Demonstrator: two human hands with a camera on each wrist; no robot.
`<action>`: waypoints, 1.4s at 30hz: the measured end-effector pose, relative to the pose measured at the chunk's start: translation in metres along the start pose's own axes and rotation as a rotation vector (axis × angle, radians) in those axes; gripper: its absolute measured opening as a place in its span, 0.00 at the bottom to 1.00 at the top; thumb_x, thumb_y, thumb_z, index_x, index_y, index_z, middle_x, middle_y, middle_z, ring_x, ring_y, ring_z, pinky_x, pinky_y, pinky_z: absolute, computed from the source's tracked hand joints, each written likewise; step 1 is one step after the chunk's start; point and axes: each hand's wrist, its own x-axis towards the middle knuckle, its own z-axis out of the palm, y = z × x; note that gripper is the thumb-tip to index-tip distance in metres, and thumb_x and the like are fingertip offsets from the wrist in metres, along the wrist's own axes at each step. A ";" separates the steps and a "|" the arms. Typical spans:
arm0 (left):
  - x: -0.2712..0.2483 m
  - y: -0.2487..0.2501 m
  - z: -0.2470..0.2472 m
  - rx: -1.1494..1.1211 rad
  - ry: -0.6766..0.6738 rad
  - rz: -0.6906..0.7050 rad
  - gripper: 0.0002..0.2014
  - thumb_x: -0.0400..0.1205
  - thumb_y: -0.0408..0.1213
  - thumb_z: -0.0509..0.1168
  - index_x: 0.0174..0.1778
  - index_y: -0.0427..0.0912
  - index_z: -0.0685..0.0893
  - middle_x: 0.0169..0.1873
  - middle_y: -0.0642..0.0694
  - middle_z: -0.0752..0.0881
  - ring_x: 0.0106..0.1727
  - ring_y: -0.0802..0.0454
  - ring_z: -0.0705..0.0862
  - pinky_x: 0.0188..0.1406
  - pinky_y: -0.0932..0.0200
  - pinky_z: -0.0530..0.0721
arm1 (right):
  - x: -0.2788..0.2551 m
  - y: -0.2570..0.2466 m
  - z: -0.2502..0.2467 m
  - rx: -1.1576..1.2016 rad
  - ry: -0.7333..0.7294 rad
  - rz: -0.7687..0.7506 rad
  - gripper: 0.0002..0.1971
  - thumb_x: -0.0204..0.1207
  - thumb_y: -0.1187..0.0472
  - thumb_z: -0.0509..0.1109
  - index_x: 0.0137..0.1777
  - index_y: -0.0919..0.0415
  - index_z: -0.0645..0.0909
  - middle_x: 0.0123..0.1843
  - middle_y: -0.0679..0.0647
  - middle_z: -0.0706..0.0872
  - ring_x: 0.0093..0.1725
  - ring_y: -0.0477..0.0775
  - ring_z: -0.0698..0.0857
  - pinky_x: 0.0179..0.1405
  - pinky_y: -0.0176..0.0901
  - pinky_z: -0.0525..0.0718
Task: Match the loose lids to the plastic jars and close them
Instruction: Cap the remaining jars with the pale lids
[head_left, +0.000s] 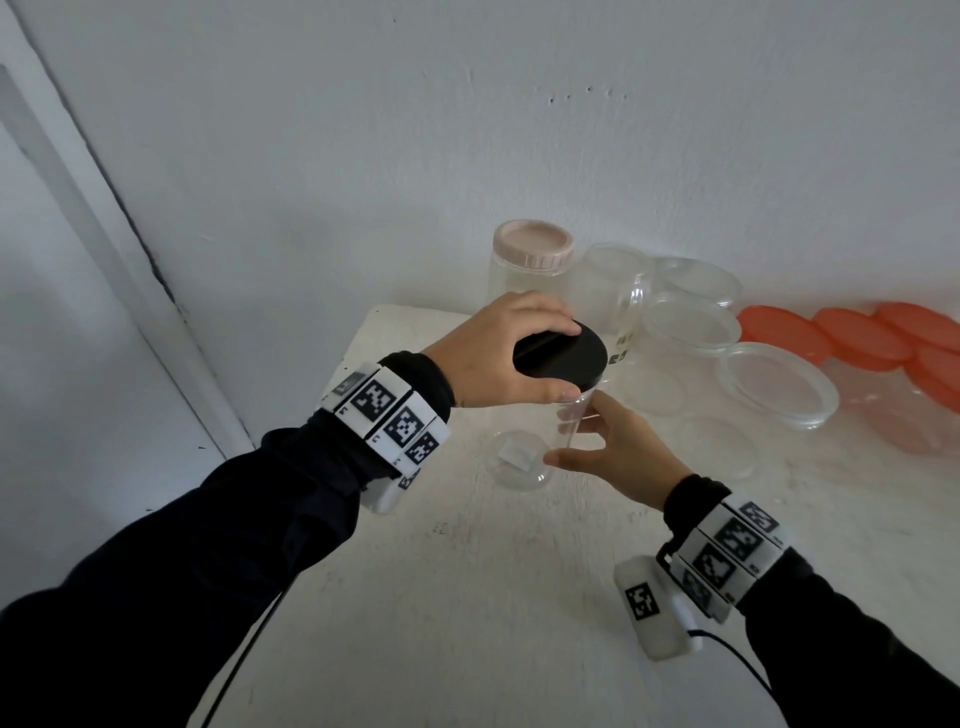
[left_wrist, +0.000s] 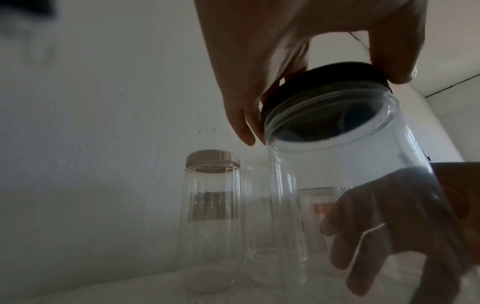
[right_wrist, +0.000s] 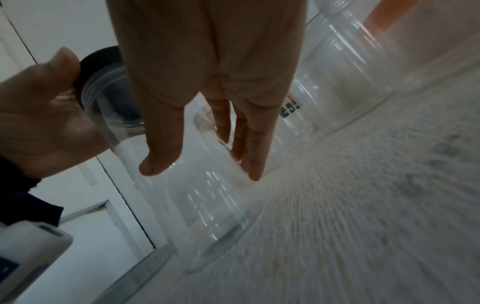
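Observation:
A clear plastic jar (head_left: 524, 452) stands on the white table (head_left: 467, 597). A black round lid (head_left: 563, 353) lies over its mouth. My left hand (head_left: 569, 361) grips the lid from above, thumb on the near edge and fingers over the far edge. In the left wrist view the lid (left_wrist: 324, 82) sits a little tilted, and the threaded neck of the jar (left_wrist: 350, 164) shows below it. My right hand (head_left: 558, 438) holds the jar's side, thumb low and fingers round the far side. The right wrist view shows that thumb and fingers on the jar (right_wrist: 202, 195).
A tall jar with a pink lid (head_left: 530, 260) stands at the back beside an open clear jar (head_left: 610, 291). Wide clear tubs (head_left: 776, 384) and orange-lidded tubs (head_left: 857, 338) fill the right. A wall runs close behind. The table's left edge (head_left: 358, 338) lies near my left wrist.

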 end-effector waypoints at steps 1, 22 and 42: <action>-0.001 0.000 0.001 -0.012 0.001 -0.006 0.39 0.65 0.63 0.66 0.69 0.43 0.76 0.68 0.48 0.75 0.69 0.55 0.71 0.67 0.62 0.71 | 0.000 -0.001 -0.002 -0.012 -0.032 0.009 0.26 0.63 0.55 0.81 0.57 0.53 0.73 0.60 0.47 0.81 0.59 0.44 0.81 0.50 0.33 0.80; -0.028 -0.018 0.044 -0.543 0.149 -0.376 0.48 0.58 0.51 0.79 0.75 0.48 0.67 0.68 0.55 0.78 0.69 0.64 0.74 0.70 0.60 0.71 | 0.036 -0.150 -0.062 -0.986 -0.488 -0.262 0.43 0.65 0.50 0.79 0.78 0.40 0.59 0.69 0.46 0.71 0.69 0.50 0.70 0.63 0.42 0.72; -0.028 -0.022 0.034 -0.544 0.070 -0.399 0.33 0.65 0.36 0.80 0.58 0.66 0.71 0.55 0.64 0.80 0.59 0.75 0.76 0.57 0.76 0.74 | 0.041 -0.148 -0.062 -0.902 -0.625 -0.355 0.39 0.61 0.62 0.78 0.70 0.37 0.69 0.66 0.41 0.71 0.64 0.49 0.74 0.61 0.52 0.80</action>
